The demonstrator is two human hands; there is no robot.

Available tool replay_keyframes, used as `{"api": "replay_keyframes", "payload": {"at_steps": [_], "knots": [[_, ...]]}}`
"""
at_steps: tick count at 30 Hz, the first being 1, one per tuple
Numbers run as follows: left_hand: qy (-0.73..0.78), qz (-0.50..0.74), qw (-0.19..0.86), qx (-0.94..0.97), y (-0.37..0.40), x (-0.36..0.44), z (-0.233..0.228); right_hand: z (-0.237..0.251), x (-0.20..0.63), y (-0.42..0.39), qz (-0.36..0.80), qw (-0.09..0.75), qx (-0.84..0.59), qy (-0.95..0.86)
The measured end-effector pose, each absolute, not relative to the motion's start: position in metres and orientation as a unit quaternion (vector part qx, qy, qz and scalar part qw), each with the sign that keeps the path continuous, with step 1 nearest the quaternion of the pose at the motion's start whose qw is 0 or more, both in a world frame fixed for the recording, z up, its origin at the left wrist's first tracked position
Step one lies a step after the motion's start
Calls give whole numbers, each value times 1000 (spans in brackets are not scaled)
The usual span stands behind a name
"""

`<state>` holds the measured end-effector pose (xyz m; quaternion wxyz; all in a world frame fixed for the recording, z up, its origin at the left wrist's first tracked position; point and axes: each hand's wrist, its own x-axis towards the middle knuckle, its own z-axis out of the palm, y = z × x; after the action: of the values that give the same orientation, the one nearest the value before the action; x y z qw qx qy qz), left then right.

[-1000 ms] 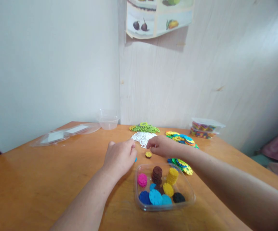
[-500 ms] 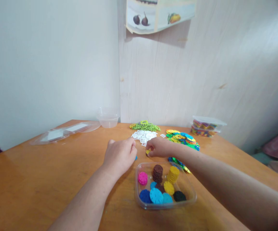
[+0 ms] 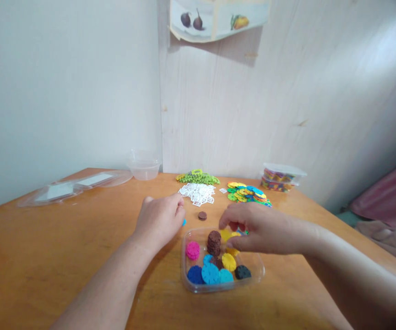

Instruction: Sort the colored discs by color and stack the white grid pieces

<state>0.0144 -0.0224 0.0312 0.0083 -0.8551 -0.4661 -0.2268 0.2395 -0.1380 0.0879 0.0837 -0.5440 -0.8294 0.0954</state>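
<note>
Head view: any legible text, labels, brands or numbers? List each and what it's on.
None can be read.
Wall poster: only fruit pictures show, no legible words.
Clear lids at the far left of the table: white labels, print too small to read.
White pieces: a line pattern, too small to tell whether it is text.
Lidded box and clear tub of coloured discs: no marking visible.

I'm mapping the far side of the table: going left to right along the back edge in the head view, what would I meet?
Flat clear plastic lid → clear plastic bowl → green piece pile → multicoloured disc pile → lidded box of coloured pieces.
</note>
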Motion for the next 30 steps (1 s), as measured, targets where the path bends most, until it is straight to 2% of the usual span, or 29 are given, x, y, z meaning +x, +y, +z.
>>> {"api": "replay_keyframes", "payload": {"at_steps": [10, 21, 30], "knots": [[-457, -228, 13, -860, -21, 14, 32, 71, 235, -158, 80, 32, -539, -838], [-459, -221, 6, -860, -21, 15, 32, 76, 243, -144, 47, 73, -584, -807], [-455, -214, 5, -865, -24, 15, 33, 67, 232, -154, 59, -21, -527, -848]]}}
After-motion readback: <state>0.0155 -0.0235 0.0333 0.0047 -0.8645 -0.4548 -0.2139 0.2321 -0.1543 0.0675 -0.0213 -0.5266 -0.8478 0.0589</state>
